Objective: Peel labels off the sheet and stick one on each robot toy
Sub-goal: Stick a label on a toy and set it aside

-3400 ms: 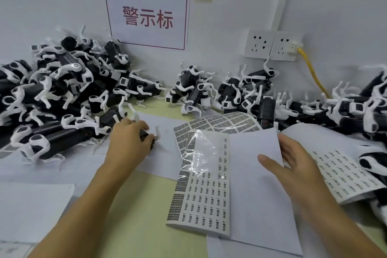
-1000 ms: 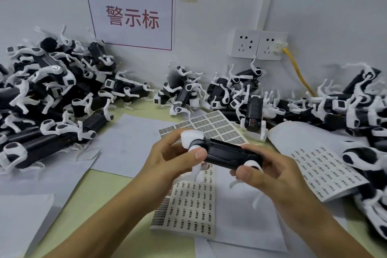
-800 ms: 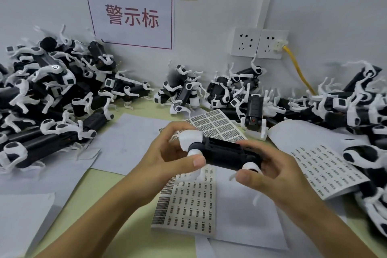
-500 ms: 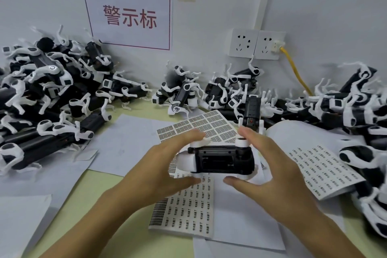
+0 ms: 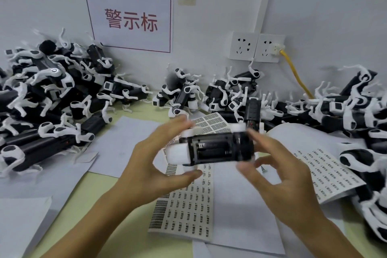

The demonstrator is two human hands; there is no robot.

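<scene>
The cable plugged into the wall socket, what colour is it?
Yellow cable, clearest in the head view.

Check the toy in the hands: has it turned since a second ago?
Yes. The robot toy lay angled above the label sheet with its smooth side up; now it sits level, open underside facing the camera, held by the left hand and right hand.

**Even indoor light, motion blur at centre**

Bright, flat, diffuse lighting; source not visible. Soft weak shadows under the toy piles (image 5: 52,98) against the wall (image 5: 324,6). No hard glare, only a faint sheen on the label sheet (image 5: 188,205). Left hand (image 5: 155,165), right hand (image 5: 278,176) and the held robot toy (image 5: 215,148) are smeared by motion blur, fingertips worst. Background fairly sharp; wall sign (image 5: 130,20) legible. Wide-angle bending at the edges, and overall softness from compression.
</scene>
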